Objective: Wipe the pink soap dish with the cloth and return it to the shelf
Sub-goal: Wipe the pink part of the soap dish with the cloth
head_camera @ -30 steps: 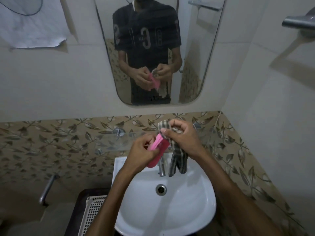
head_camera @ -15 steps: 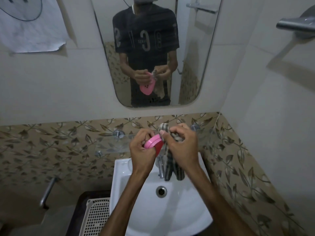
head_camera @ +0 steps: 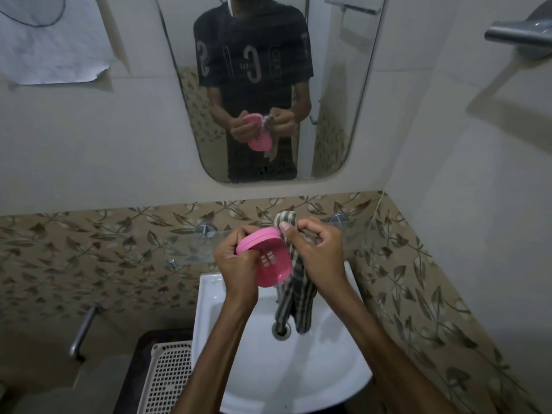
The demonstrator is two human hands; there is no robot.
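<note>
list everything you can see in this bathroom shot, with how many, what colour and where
soap dish: one, pink, slotted, held above the sink
cloth: one, striped grey and pale, hanging from the right hand over the basin
sink: one, white, bottom centre
drain: one, metal, in the basin
glass shelf: one, clear, on the wall behind the hands
mirror: one, above the shelf, reflecting the person
paper sheet: one, white, top left wall
perforated basket: one, white, left of the sink
metal handle: one, silver, lower left
metal fixture: one, silver, top right wall
leaf-pattern tiles: band, brown, mid wall
left hand: one, gripping the soap dish
right hand: one, pinching the cloth against the dish edge
</note>
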